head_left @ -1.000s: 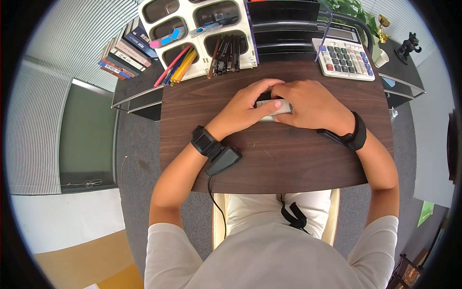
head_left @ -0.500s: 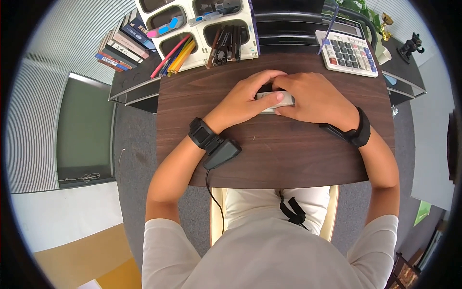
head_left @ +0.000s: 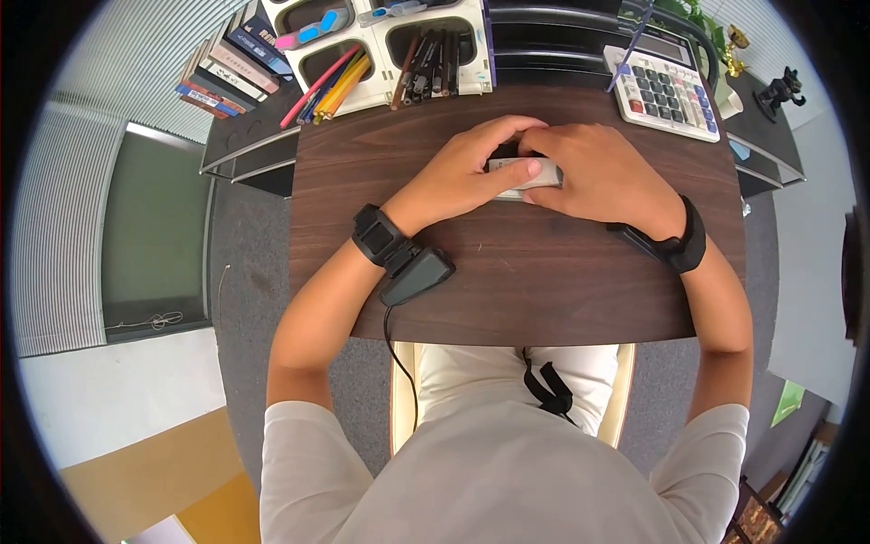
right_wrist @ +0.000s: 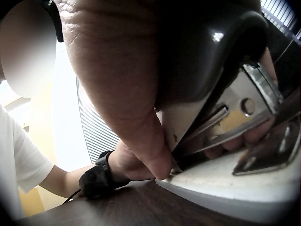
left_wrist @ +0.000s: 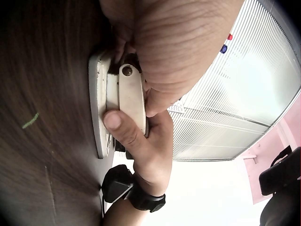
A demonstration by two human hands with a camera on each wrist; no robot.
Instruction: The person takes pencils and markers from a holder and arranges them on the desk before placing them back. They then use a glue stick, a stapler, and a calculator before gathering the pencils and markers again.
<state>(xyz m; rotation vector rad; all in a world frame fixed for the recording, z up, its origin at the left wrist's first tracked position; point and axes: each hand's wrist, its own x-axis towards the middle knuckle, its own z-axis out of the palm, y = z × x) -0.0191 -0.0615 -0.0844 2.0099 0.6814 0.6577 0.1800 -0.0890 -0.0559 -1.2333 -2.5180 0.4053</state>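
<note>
A stapler with a white base and off-white side lies on the dark wood desk. My left hand grips it from the left, thumb laid along its near side and fingers round the back. From the right, my right hand holds the other end, its thumb low by the base. The right wrist view shows the black top, the open metal front of the stapler and the shiny plate on its base. In the left wrist view a thumb presses the side of the stapler. The hands hide its back.
A white organizer with coloured pencils, dark pencils and cutters stands at the back left. The calculator is at the back right. Books stand on the left side shelf, a black figurine on the right.
The head view has tilted, so the desk and both hands sit higher in it. Both hands keep the same hold on the stapler.
</note>
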